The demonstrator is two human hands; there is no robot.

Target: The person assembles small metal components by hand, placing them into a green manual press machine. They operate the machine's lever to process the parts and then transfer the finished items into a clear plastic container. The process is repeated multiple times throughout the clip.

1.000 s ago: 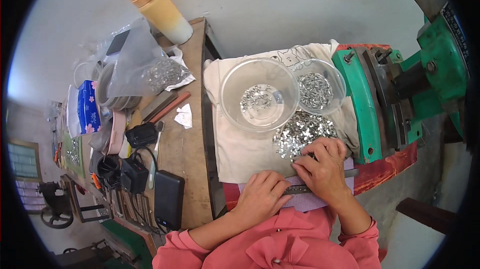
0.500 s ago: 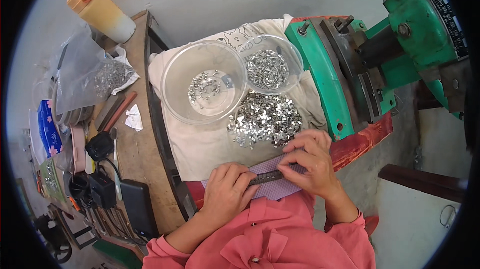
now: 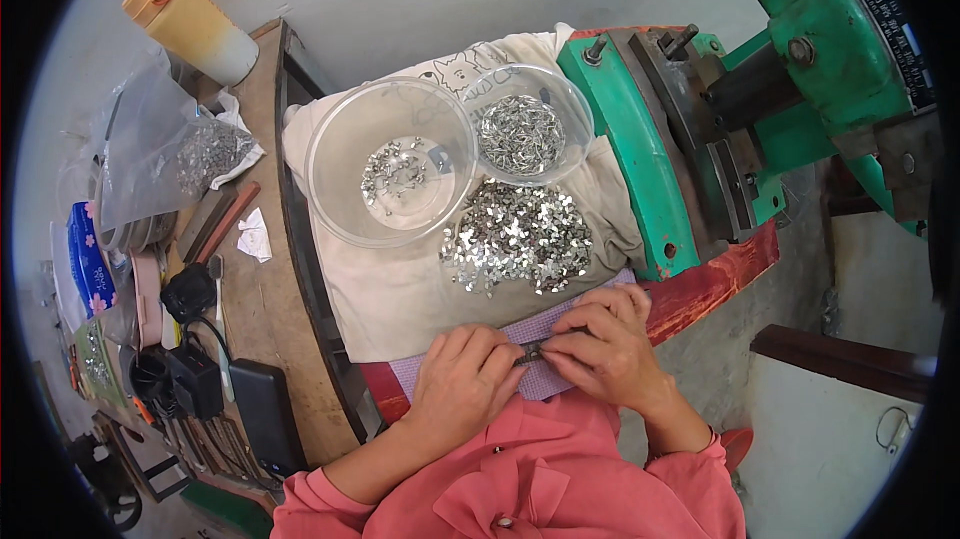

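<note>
My left hand (image 3: 462, 374) is closed around one end of a narrow dark metal bar (image 3: 529, 352) in front of my lap. At its other end my right hand (image 3: 608, 347) is closed too, thumb and fingertips pinched on the bar. Only a short stretch of the bar shows between the hands; any tiny part in the fingertips is hidden. Under it lies a purple checked cloth (image 3: 541, 382). Just beyond my hands is a heap of small shiny metal pieces (image 3: 520, 239) on a beige cloth (image 3: 365, 314).
Behind the heap stand a large clear tub (image 3: 318, 189) with a few small metal parts and a smaller tub (image 3: 580, 124) of metal pins. A green press (image 3: 640, 169) rises at the right. The wooden table (image 3: 262, 289) at left carries a yellow bottle (image 3: 195, 24), bags and tools.
My right hand has slid left along the bar, nearer my left hand, and its fingers have lowered. Less of the bar shows between them. The whole view has shifted slightly.
</note>
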